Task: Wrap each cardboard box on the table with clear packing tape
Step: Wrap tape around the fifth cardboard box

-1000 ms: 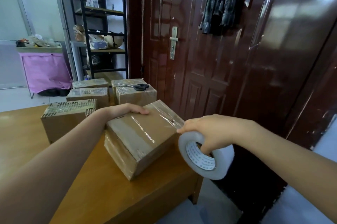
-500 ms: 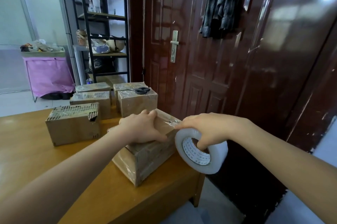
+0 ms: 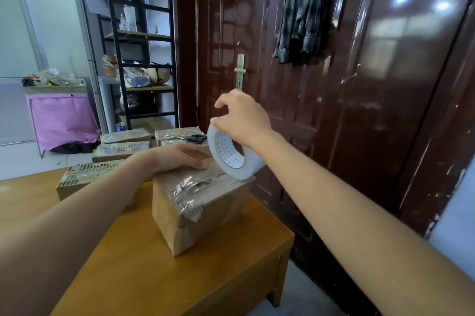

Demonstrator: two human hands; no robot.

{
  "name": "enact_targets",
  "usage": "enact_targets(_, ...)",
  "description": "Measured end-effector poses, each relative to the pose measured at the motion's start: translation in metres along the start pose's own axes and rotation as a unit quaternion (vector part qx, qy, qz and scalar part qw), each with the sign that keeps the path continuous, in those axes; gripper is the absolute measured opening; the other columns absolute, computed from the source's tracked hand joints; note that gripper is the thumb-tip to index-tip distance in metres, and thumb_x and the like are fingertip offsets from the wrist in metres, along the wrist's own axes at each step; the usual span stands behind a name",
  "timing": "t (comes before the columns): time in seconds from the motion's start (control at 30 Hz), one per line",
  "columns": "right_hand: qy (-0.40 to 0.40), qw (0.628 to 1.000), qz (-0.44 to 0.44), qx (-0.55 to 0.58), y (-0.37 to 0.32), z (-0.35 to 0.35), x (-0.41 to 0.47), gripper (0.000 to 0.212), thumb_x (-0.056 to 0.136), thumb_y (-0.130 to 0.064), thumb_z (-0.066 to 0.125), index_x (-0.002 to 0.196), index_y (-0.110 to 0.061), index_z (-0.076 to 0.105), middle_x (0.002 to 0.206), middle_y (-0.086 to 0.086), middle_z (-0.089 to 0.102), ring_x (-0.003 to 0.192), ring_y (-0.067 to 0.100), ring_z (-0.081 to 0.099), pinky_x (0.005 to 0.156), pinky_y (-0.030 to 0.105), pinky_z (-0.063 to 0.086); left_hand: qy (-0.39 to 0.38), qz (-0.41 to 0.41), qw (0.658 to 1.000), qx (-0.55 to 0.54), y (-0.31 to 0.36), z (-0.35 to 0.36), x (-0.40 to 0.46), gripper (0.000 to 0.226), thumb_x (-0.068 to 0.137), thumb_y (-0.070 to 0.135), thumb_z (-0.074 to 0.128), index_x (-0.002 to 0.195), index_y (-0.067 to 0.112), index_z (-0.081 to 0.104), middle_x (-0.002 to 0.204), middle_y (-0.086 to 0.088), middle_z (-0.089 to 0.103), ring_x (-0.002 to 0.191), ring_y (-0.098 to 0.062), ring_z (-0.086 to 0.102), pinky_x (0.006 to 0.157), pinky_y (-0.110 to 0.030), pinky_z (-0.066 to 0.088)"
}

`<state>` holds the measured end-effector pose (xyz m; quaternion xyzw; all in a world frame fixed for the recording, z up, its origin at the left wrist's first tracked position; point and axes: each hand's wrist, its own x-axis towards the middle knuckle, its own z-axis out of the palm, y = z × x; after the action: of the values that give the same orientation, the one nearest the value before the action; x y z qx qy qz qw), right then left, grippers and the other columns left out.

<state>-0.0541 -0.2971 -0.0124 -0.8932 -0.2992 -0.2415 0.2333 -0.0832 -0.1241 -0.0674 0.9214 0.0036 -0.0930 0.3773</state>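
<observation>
1 brown cardboard box [image 3: 195,210] near the desk's [image 3: 144,277] right edge. Left hand [image 3: 183,157] flat on its top, grip open. Right hand [image 3: 243,122] grips the clear tape roll [image 3: 232,155] at the far top edge. Keep tension, pull straight, press down flat.

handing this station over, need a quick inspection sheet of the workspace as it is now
surface: wooden table, box at its right corner
job's things: cardboard box partly taped; tape roll above its far edge; four more boxes behind
clutter: scissors on a rear box
grippers: left hand flat on box top; right hand grips roll
cables: nothing seen
surroundings: dark door, hanging shirt, black shelf, pink bin
</observation>
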Motion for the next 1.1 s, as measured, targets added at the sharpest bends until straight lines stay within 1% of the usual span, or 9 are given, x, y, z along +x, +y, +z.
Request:
enact_targets(0.07,0.037,0.999,-0.009,-0.002,0.001,0.015,0.004,0.023,0.093,-0.03,0.056,0.112,-0.022,0.066,0.119,-0.005,0.056,0.101,0.021,0.057,0.072,0.031,0.04,0.111,0.044,0.979,0.165,0.011,0.013,-0.005,0.01,0.09,0.019,0.061,0.1,0.021,0.063,0.101,0.002,0.064,0.095,-0.019,0.062,0.084,-0.033,0.051)
enact_targets(0.13,0.069,0.997,-0.037,-0.015,0.006,0.034,-0.002,0.031,0.091,-0.023,0.053,0.119,-0.023,0.066,0.124,-0.004,0.059,0.103,0.025,0.057,0.078,0.034,0.047,0.171,0.031,0.934,0.311,0.02,0.04,-0.015,0.018,0.095,0.025,0.048,0.081,0.015,0.055,0.089,-0.002,0.059,0.087,-0.024,0.058,0.084,-0.039,0.05)
enact_targets(0.27,0.222,0.968,-0.113,0.023,0.025,0.074,-0.028,0.049,0.082,-0.02,0.051,0.129,-0.014,0.06,0.134,0.006,0.058,0.114,0.032,0.054,0.095,0.039,0.045,0.138,-0.026,0.923,0.358,0.013,0.069,-0.019,0.082,0.091,0.068,0.031,0.145,0.007,0.034,0.147,-0.017,0.037,0.135,-0.034,0.035,0.111,-0.049,0.026)
enact_targets(0.4,0.235,0.966,-0.084,0.076,0.037,0.106,-0.062,0.068,0.083,-0.016,0.057,0.145,-0.022,0.031,0.155,0.006,0.029,0.136,0.029,0.035,0.111,0.015,0.014,0.139,-0.036,0.91,0.388,0.007,0.072,-0.013,0.086,0.092,0.062,0.039,0.153,0.006,0.012,0.159,-0.016,0.018,0.145,-0.033,0.02,0.118,-0.05,0.019)
enact_targets(0.53,0.24,0.965,-0.069,0.076,0.034,0.108,-0.059,0.075,0.082,-0.004,0.061,0.145,-0.027,0.027,0.156,0.001,0.026,0.126,0.026,0.042,0.094,0.017,0.031,0.123,-0.058,0.905,0.403,0.009,0.074,-0.012,0.083,0.097,0.057,0.033,0.154,0.004,0.004,0.161,-0.018,0.006,0.148,-0.034,0.009,0.119,-0.051,0.012)
enact_targets(0.67,0.106,0.989,-0.098,-0.003,0.038,0.067,-0.053,0.076,0.082,-0.007,0.055,0.146,-0.036,0.025,0.157,-0.01,0.02,0.102,0.029,0.048,0.06,0.031,0.049,0.121,-0.075,0.904,0.404,0.012,0.073,-0.013,0.088,0.095,0.064,0.032,0.154,0.004,0.004,0.161,-0.017,0.007,0.147,-0.035,0.013,0.119,-0.05,0.014)
enact_targets(0.87,-0.082,0.983,-0.096,-0.135,0.048,-0.029,-0.092,0.078,0.082,-0.014,0.056,0.146,-0.045,0.026,0.15,-0.023,0.024,0.098,0.02,0.056,0.066,0.03,0.05,0.126,-0.079,0.903,0.403,0.014,0.072,-0.013,0.093,0.092,0.068,0.035,0.154,0.004,0.01,0.16,-0.017,0.015,0.144,-0.037,0.02,0.118,-0.05,0.02)
enact_targets(1.0,-0.39,0.905,-0.049,-0.161,0.064,-0.065,-0.14,0.081,0.079,-0.013,0.059,0.14,-0.057,0.03,0.143,-0.032,0.033,0.098,-0.003,0.056,0.068,0.023,0.049,0.127,-0.078,0.903,0.402,0.014,0.071,-0.01,0.097,0.09,0.071,0.036,0.153,0.002,0.012,0.158,-0.019,0.02,0.143,-0.038,0.024,0.116,-0.051,0.023)
enact_targets(1.1,-0.494,0.854,-0.025,-0.16,0.064,-0.068,-0.153,0.082,0.085,-0.011,0.056,0.146,-0.054,0.022,0.153,-0.031,0.017,0.064,-0.034,0.039,0.054,0.012,0.04,0.132,-0.073,0.897,0.415,0.017,0.074,-0.008,0.097,0.089,0.072,0.037,0.152,0.002,0.017,0.154,-0.02,0.028,0.139,-0.039,0.031,0.112,-0.051,0.028)
